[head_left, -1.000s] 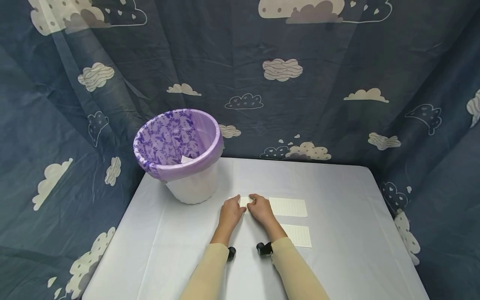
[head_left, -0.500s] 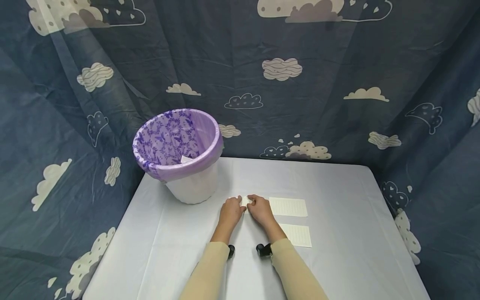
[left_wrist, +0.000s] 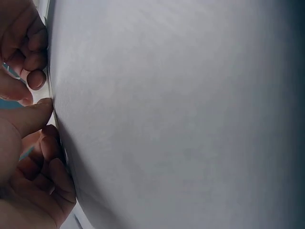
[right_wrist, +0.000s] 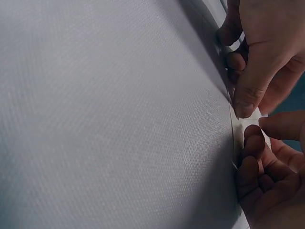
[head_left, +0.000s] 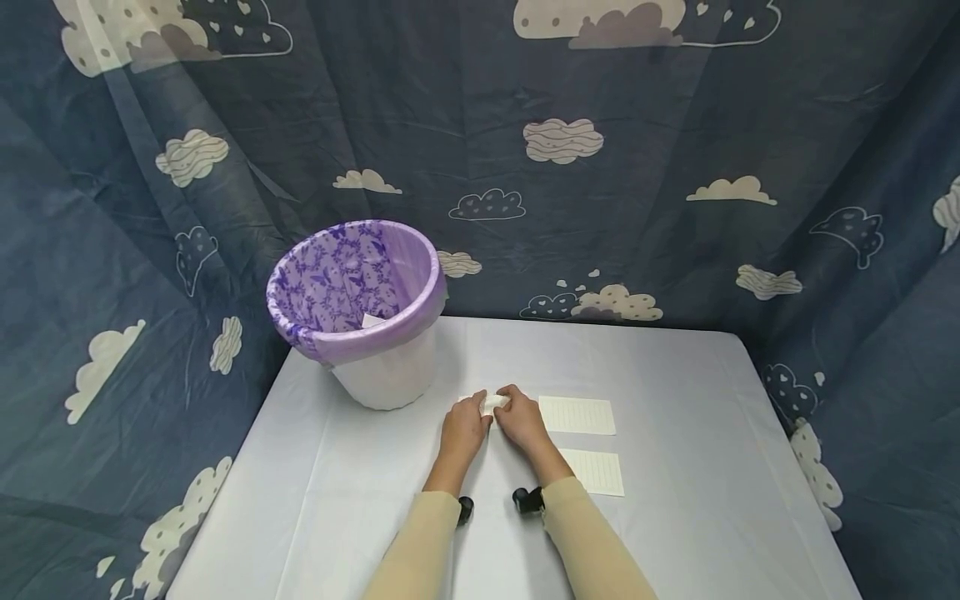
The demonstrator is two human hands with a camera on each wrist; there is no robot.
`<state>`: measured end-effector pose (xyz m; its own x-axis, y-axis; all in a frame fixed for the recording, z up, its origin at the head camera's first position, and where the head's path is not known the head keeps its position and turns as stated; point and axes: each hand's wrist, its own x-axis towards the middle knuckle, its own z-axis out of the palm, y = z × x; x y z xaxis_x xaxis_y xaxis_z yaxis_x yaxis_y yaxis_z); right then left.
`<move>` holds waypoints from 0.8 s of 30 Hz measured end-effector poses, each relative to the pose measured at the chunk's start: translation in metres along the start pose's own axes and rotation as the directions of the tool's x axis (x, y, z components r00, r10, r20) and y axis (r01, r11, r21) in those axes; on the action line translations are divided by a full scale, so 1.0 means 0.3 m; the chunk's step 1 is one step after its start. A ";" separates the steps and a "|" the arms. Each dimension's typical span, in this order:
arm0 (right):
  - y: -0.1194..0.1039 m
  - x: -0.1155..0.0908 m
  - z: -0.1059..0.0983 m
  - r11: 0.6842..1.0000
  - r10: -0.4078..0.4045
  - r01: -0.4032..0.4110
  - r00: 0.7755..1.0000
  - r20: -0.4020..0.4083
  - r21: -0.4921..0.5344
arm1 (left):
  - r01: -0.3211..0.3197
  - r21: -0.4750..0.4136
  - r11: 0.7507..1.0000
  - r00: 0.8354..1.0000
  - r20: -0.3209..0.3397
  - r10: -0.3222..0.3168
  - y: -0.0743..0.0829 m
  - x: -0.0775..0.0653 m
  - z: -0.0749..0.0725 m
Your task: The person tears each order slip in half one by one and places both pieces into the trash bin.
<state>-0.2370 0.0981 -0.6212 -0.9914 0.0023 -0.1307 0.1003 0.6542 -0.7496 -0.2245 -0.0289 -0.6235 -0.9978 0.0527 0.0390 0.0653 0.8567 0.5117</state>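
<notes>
My left hand (head_left: 463,425) and right hand (head_left: 522,419) are close together over the table, thumbs facing each other. Between them they pinch a small cream sheet of paper (head_left: 493,404), its far edge curled up towards me. Most of that sheet is hidden by the fingers. In the left wrist view, the left thumb and right fingertips almost meet at the paper. The right wrist view shows the left thumb (right_wrist: 246,102) pressed on its edge. Just right of my right hand lies a lined cream sheet (head_left: 577,415), flat; a second lined sheet (head_left: 595,472) lies nearer me, beside my right wrist.
A white bin (head_left: 386,375) with a purple patterned liner (head_left: 337,279) stands at the back left of the white-covered table (head_left: 675,500). A white scrap (head_left: 371,320) shows inside it. Dark cloud-printed curtains (head_left: 637,108) surround the table.
The sheet between my hands lay flatter before; its far part is now lifted and curled over. The right fingers have risen slightly. The bin and the other sheets stay in place.
</notes>
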 end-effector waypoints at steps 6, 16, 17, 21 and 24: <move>0.006 -0.005 0.002 1.000 -0.010 0.010 1.000 -0.011 0.011 | -0.009 -0.037 0.999 1.000 -0.028 0.008 -0.005 -0.002 0.003; 0.013 -0.023 0.000 0.997 -0.041 0.044 0.998 -0.039 0.063 | -0.036 -0.129 0.991 0.992 -0.122 0.021 -0.010 -0.013 -0.005; 0.015 -0.025 -0.001 0.997 -0.039 0.043 0.998 -0.059 0.069 | -0.038 -0.135 0.990 0.992 -0.125 0.022 -0.007 -0.012 -0.006; 0.022 -0.030 -0.007 0.994 -0.063 0.074 0.987 -0.147 0.074 | -0.057 -0.171 0.984 0.990 -0.135 0.034 0.005 -0.007 -0.010; 0.023 -0.035 -0.016 0.994 -0.079 0.093 0.980 -0.185 0.066 | -0.062 -0.199 0.978 0.991 -0.129 0.037 0.015 -0.005 -0.016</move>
<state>-0.2264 0.1062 -0.6220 -0.9946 0.0905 0.0513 0.0134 0.6005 -0.7995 -0.2226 -0.0276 -0.6172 -0.9855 0.0175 0.1687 0.1274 0.7328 0.6684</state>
